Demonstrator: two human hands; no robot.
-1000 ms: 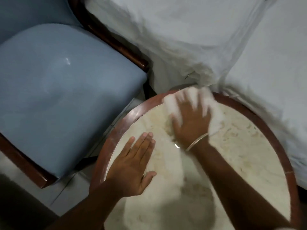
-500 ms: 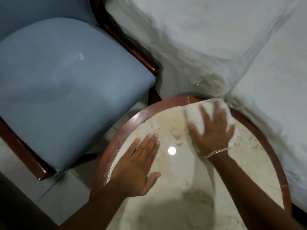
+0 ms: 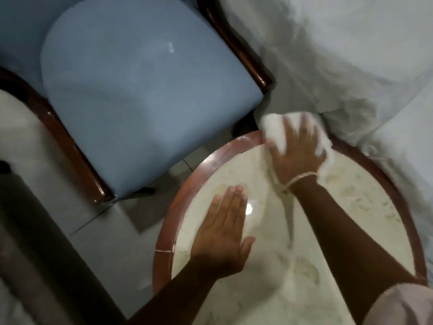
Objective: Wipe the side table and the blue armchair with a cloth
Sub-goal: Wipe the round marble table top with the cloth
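The round side table [image 3: 365, 207] has a pale marble top and a red-brown wooden rim. My right hand [image 3: 297, 153] presses a white cloth [image 3: 274, 130] flat against the table's far edge, fingers spread over it. A bracelet circles that wrist. My left hand [image 3: 225, 233] lies flat and open on the marble near the left rim, holding nothing. The blue armchair [image 3: 140, 90] with dark wooden arms stands to the left of the table, a small gap of floor between them.
White bedding [image 3: 351, 55] drapes down behind and to the right of the table, touching its far rim. Pale floor tiles [image 3: 131, 221] show between chair and table. A dark, blurred shape [image 3: 35, 254] fills the lower left.
My right hand has slid the cloth from the right part of the far rim leftward along the edge. The left hand stays flat in place. The camera view has shifted.
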